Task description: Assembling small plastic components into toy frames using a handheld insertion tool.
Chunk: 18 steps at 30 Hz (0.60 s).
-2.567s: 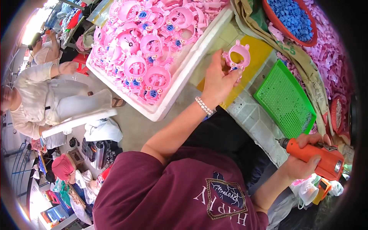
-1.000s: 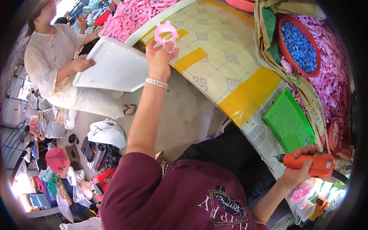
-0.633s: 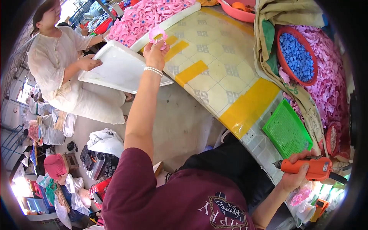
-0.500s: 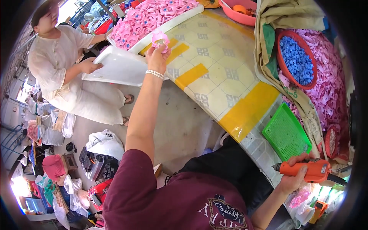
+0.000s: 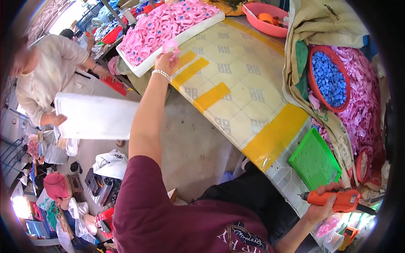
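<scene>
Compared with the frame from a couple of seconds ago, the left hand [image 5: 166, 64] has gone from beside the table's broad yellow tape [image 5: 274, 137] out to eleven o'clock, carrying its pink piece [image 5: 171, 44] along. Thumb and fingers are closed on that piece, now at the near rim of the white tray [image 5: 196, 34] heaped with similar pink pieces [image 5: 168, 26] — whether it touches the heap is too blurred to tell. That tray has shifted as well: it lay close by the broad tape and now rests towards the far end, leaving much of the patterned table [image 5: 240, 82] uncovered between. At nine to ten o'clock the co-worker [image 5: 52, 74] has turned away, one hand off the tray, the other gripping a white board [image 5: 93, 120] well apart from it. Towards four o'clock the right hand [image 5: 319, 210] grips the orange power screwdriver [image 5: 348, 200] much as before, just beyond the green mesh basket [image 5: 315, 166]; the red bowl [image 5: 310, 78] of blue parts [image 5: 330, 80] sits at two. For the work in hand, I judge this leaves the held piece among its fellows — and well away from the driver's tip.
</scene>
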Each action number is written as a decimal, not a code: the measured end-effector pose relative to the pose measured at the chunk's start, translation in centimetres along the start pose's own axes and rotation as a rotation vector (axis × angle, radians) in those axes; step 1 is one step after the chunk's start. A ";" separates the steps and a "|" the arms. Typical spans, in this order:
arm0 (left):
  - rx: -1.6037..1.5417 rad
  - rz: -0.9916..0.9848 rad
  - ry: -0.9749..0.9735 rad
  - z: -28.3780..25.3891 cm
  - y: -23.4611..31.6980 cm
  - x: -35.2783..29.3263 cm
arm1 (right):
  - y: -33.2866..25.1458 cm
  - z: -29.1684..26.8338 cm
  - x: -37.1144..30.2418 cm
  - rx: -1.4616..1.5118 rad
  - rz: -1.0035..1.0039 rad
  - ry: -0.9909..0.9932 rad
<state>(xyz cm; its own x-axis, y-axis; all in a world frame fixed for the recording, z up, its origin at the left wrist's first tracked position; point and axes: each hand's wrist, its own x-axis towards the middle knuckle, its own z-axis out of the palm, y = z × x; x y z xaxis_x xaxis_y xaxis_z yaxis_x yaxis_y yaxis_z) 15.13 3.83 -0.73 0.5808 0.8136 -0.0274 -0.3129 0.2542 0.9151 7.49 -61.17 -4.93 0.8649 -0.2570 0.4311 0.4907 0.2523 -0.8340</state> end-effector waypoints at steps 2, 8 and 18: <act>0.107 0.086 0.116 0.4 1.1 1.3 | 0.4 -0.1 0.1 -0.001 -0.026 0.033; 0.150 0.292 0.129 -0.6 4.7 5.4 | 2.5 -1.3 0.1 -0.034 -0.029 0.039; 0.945 0.861 0.638 -6.2 0.9 15.1 | 1.6 -3.7 0.1 0.051 -0.033 0.031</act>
<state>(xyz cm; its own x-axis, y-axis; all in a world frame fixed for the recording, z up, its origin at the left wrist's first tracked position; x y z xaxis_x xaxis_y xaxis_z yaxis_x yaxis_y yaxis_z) 18.93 19.58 -2.86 -0.0405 0.6890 0.7236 0.3689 -0.6628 0.6517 7.96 -64.21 -7.50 0.8446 -0.2945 0.4471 0.5247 0.2902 -0.8003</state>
